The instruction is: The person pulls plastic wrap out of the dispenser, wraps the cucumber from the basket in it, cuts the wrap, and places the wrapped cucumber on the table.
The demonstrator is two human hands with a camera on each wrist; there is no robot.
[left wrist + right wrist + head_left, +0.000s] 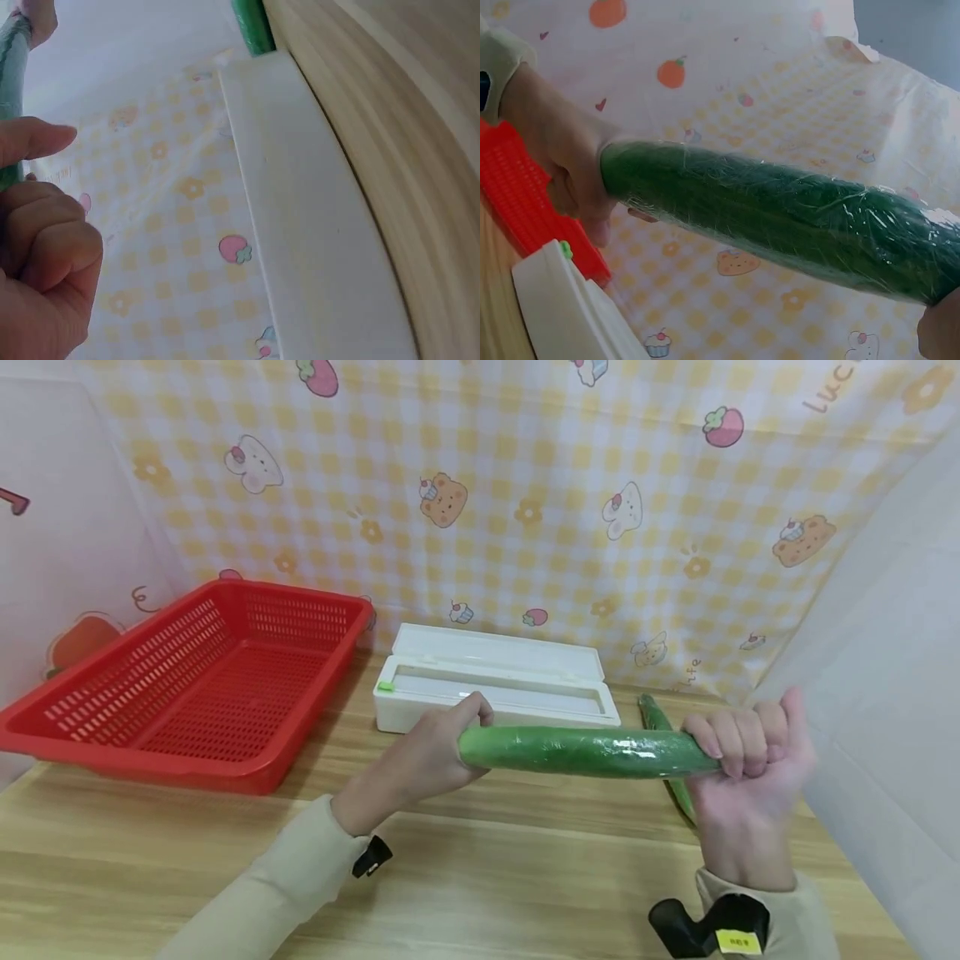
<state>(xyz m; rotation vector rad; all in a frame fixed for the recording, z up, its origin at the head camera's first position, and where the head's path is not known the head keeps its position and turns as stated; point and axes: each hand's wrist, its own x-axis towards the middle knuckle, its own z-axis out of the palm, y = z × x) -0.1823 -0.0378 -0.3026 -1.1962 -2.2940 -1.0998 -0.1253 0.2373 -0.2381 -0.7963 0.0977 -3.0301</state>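
A long green cucumber (585,752), wrapped in shiny clear film, is held level above the table between both hands. My left hand (442,747) holds its paler left end with thumb and curled fingers. The right hand (750,760) grips the other end, fingers wrapped over it. Wrinkled film along the cucumber (765,217) shows in the right wrist view. Behind it stands a white cling film dispenser box (390,714), lid raised, a green slider (386,686) at its left. A second cucumber (655,713) lies on the table, partly hidden behind the held one and the right hand.
A red slotted plastic basket (255,768) stands at the left on the wooden table (480,877). A yellow checked cloth (525,468) hangs along the back, with white sheeting (885,693) at the right side.
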